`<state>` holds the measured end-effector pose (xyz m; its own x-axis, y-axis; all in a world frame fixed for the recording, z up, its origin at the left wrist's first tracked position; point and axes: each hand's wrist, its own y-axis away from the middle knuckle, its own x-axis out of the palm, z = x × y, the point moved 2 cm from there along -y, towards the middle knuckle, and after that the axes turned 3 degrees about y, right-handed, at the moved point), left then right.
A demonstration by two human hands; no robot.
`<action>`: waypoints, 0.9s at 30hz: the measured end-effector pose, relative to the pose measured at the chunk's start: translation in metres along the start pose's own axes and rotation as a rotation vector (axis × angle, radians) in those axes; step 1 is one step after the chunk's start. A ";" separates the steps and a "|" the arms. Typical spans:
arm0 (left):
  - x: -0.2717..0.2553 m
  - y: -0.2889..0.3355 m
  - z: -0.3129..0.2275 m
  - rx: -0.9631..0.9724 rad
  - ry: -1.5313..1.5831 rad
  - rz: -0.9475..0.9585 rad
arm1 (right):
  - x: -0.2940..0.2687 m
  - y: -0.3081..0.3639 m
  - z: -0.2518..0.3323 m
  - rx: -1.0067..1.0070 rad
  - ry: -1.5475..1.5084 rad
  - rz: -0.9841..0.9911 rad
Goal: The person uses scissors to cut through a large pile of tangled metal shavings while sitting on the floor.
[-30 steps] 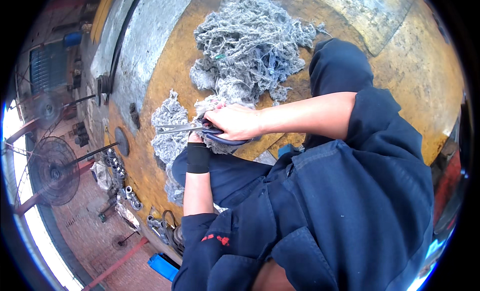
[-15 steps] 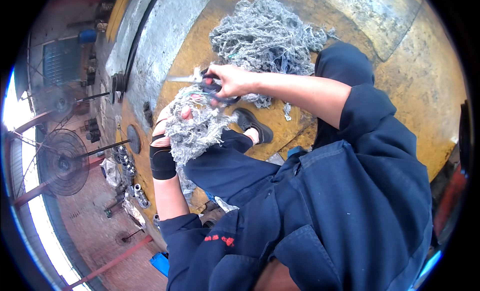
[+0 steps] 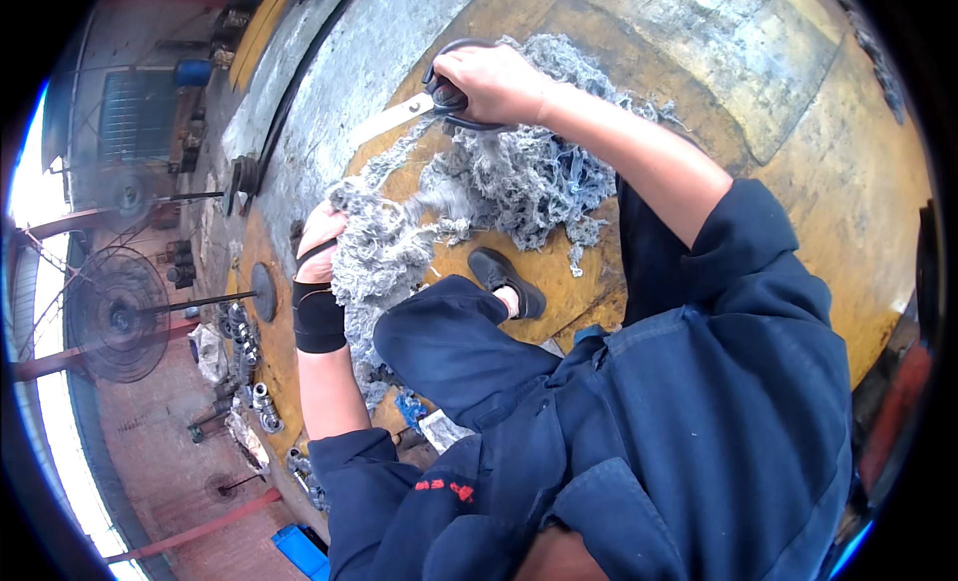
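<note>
Grey shaggy cotton yarn waste [image 3: 377, 257] is bunched in my left hand [image 3: 321, 232], whose fingers are closed round it and partly buried; a black wrist band is on that arm. Farther off, my right hand [image 3: 499, 85] grips the black handles of a pair of scissors [image 3: 394, 119]. The blades point left and toward me. A strand of yarn stretches from the bundle up to the scissors. Below my right forearm, a larger heap of the same yarn waste [image 3: 539, 172] lies on the yellowish floor, with a few bluish threads in it.
My shoe [image 3: 504, 282] rests just nearer than the heap. On the left are a large fan [image 3: 122, 316], metal fittings [image 3: 265, 409] and a round dark base [image 3: 263, 291]. A metal sheet [image 3: 738, 72] lies at the far right. Blue and white scraps [image 3: 444, 429] are by my leg.
My right hand has moved the scissors up and to the right, away from the bundle, drawing a strand out between them. My left hand stays nearly in place.
</note>
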<state>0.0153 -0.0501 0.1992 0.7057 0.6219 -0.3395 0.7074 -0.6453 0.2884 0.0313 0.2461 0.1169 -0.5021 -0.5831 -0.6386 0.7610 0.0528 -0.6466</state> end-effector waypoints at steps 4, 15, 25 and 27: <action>0.008 -0.010 0.016 -0.108 0.634 0.133 | -0.004 -0.007 -0.039 0.035 0.082 -0.036; 0.035 -0.081 0.114 -0.226 0.935 0.144 | 0.027 0.027 -0.141 0.589 0.160 -0.049; 0.062 -0.140 0.149 -0.468 0.116 0.176 | 0.040 0.071 -0.179 0.931 0.360 0.804; 0.054 -0.142 0.168 -0.313 0.147 0.218 | 0.028 0.069 -0.183 1.133 0.325 0.561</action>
<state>-0.0541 0.0011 -0.0103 0.8228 0.5565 -0.1153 0.5022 -0.6169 0.6061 -0.0054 0.3823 -0.0217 0.0409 -0.4752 -0.8789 0.7391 -0.5776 0.3467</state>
